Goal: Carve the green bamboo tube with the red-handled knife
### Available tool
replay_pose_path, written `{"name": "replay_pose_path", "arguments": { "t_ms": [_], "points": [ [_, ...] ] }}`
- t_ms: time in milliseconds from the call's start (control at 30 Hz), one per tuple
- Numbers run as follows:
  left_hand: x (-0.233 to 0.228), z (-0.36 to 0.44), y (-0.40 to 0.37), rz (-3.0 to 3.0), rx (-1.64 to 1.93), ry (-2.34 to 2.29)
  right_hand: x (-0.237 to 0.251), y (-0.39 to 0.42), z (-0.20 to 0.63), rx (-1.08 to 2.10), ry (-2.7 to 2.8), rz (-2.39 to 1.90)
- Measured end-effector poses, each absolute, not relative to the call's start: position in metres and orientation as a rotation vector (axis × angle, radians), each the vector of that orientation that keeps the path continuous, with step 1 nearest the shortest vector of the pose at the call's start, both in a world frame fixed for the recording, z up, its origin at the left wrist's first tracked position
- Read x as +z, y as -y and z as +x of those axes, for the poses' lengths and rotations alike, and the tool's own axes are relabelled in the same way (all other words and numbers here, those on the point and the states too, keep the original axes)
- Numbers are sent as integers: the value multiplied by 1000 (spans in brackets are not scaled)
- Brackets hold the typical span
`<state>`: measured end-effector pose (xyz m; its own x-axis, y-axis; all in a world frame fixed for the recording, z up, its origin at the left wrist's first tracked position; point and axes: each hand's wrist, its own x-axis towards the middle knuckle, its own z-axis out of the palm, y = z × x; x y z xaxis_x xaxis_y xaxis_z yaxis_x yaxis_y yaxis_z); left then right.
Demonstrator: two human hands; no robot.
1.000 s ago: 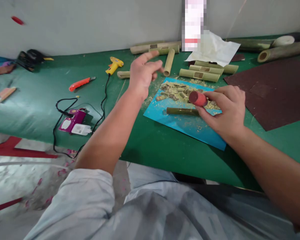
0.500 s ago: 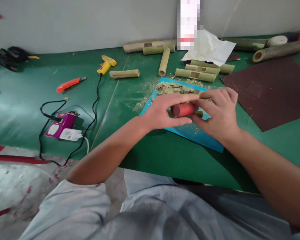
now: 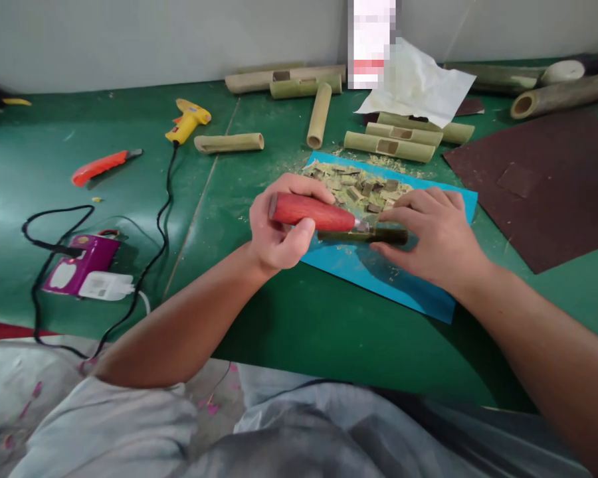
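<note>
My left hand (image 3: 274,242) is closed around the red wooden handle of a carving tool (image 3: 311,212). A short metal shank points right from the handle; the tip is hard to make out near my right fingers. My right hand (image 3: 438,232) has thumb and fingers around the right end of a dark green bamboo tube (image 3: 339,236). The tube lies crosswise on a blue board (image 3: 428,302), just under the tool. Behind the hands, bamboo chips and shavings (image 3: 353,186) are heaped on that board.
Cut bamboo tubes (image 3: 389,147) lie behind the board, some with notches. A yellow glue gun (image 3: 187,121), an orange utility knife (image 3: 102,168) and a purple power box (image 3: 82,262) with cords are at left. White paper (image 3: 413,86) and a brown sheet (image 3: 553,186) are at right.
My left hand has drawn left, turning the red handle so its metal shank now shows. My right hand stays at the bamboo tube. The view has shifted slightly right.
</note>
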<state>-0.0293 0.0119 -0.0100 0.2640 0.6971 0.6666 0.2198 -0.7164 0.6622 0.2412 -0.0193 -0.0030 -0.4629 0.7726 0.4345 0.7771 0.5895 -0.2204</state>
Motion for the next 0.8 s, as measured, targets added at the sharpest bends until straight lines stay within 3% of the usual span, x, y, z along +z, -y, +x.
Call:
{"name": "replay_pose_path", "arguments": {
  "t_ms": [100, 800],
  "points": [
    [0, -25, -7, 2227, 1592, -620, -3, 17, 243, 59, 2390, -1166],
    [17, -16, 6, 2592, 1094, -405, -7, 13, 242, 414, 2479, -855]
  ]
}}
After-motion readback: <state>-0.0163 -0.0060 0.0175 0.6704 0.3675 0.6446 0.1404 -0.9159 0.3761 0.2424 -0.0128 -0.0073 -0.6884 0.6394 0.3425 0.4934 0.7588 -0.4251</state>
